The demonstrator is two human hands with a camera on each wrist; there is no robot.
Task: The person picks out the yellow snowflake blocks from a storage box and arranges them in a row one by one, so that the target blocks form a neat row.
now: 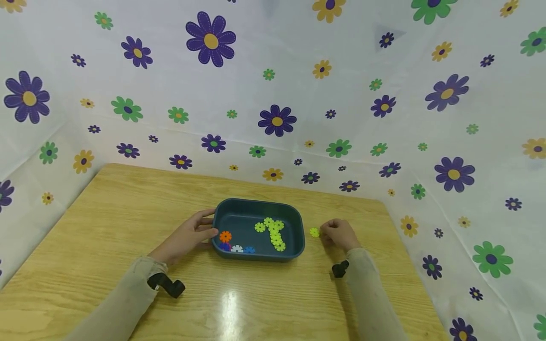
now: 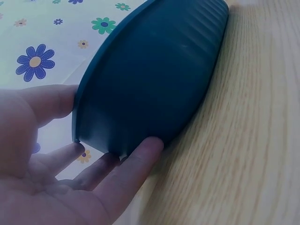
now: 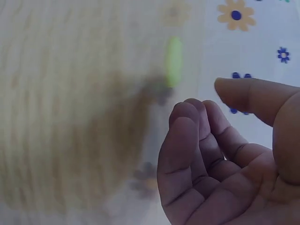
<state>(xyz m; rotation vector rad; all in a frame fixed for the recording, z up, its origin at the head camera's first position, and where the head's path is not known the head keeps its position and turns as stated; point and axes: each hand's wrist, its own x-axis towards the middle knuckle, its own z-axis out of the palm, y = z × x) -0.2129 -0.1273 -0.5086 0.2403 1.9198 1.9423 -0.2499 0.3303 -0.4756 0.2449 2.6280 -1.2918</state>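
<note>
A dark blue-green plastic tub (image 1: 243, 203) stands on the table, and my left hand (image 1: 194, 235) grips its left end. In the left wrist view the thumb and fingertips lie against the tub's rim and outer wall. Inside, several yellow-green snowflake discs (image 1: 276, 235) lie at the right. An orange disc (image 1: 225, 236), a white disc (image 1: 237, 248) and blue ones sit in the left front corner. To the right of the tub, a single yellow-green disc (image 1: 314, 232) lies just beyond the fingertips of my right hand (image 1: 339, 233). In the right wrist view, a gap separates thumb and bent fingers.
Under everything is a light wooden table (image 1: 170, 199). A white flower-printed cloth (image 1: 239, 94) hangs behind it and along both sides. Black straps circle both sleeved wrists, the left strap (image 1: 170, 286) hanging close over the table.
</note>
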